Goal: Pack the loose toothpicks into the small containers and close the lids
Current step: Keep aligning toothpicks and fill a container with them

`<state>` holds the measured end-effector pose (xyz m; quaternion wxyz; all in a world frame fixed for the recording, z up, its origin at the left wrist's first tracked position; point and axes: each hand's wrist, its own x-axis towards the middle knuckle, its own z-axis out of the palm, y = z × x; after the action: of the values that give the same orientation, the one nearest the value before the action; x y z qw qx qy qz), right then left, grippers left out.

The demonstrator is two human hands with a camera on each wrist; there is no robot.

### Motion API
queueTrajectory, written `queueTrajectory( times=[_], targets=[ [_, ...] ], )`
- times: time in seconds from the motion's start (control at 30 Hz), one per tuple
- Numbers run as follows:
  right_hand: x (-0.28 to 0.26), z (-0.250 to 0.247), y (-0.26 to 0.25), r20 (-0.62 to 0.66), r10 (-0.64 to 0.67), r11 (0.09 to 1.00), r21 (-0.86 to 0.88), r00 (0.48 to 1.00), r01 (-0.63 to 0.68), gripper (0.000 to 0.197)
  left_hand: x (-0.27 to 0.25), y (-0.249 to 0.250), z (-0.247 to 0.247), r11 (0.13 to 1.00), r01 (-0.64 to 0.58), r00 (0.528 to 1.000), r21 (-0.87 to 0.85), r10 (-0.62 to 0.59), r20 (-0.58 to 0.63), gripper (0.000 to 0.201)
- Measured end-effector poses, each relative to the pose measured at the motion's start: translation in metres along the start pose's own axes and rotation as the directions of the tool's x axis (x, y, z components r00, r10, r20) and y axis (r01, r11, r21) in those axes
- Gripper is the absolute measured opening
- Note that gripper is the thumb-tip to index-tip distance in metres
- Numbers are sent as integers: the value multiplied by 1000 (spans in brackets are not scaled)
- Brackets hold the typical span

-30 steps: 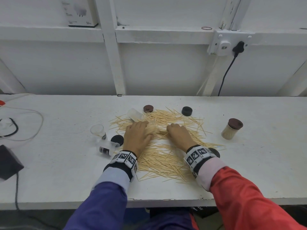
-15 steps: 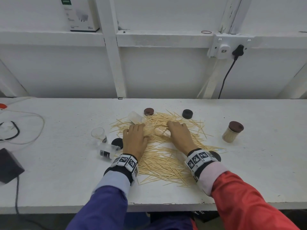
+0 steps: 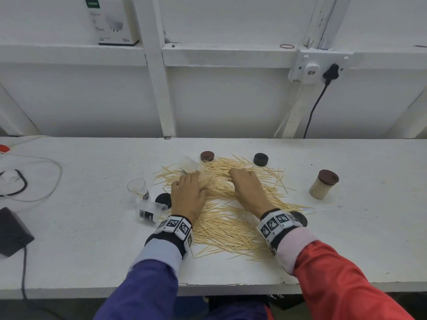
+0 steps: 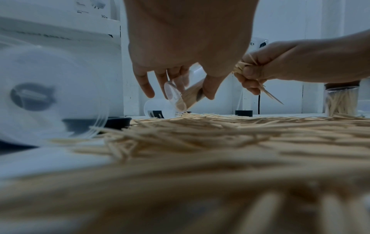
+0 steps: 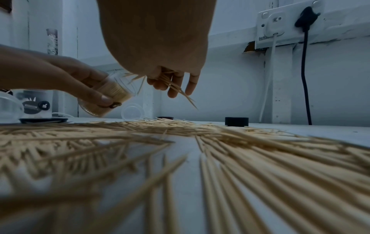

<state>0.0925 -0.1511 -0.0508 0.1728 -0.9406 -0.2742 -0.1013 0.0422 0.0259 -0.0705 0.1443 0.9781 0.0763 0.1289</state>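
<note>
A wide scatter of loose toothpicks (image 3: 227, 227) covers the middle of the white bench (image 3: 346, 239). My left hand (image 3: 189, 192) holds a clear container (image 5: 109, 95) tilted just above the pile, packed with toothpicks, its mouth toward my right hand. My right hand (image 3: 246, 183) pinches a bunch of toothpicks (image 5: 174, 86) next to that mouth. A filled jar with a brown lid (image 3: 323, 184) stands at the right. Three empty clear containers lie at the left: one upright (image 3: 138, 189), one on its side (image 3: 151, 211), one behind the pile (image 3: 188, 163).
Loose lids lie around the pile: brown (image 3: 207, 156), black (image 3: 261, 159), black by my left hand (image 3: 163, 199), black by my right wrist (image 3: 300, 218). Cables and a dark box (image 3: 12, 232) are at the far left. A wall socket with a black plug (image 3: 330, 73) is behind.
Both hands have moved a little farther from me over the pile, and the right hand has come in toward the container's mouth with its bunch.
</note>
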Motion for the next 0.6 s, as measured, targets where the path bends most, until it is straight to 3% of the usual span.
queueTrajectory(
  times=[0.6],
  targets=[
    [-2,5,4,24,-30,1000,-8,999,30,26,-1,2,-4,998,9,999,-54,-11,-39,54]
  ],
)
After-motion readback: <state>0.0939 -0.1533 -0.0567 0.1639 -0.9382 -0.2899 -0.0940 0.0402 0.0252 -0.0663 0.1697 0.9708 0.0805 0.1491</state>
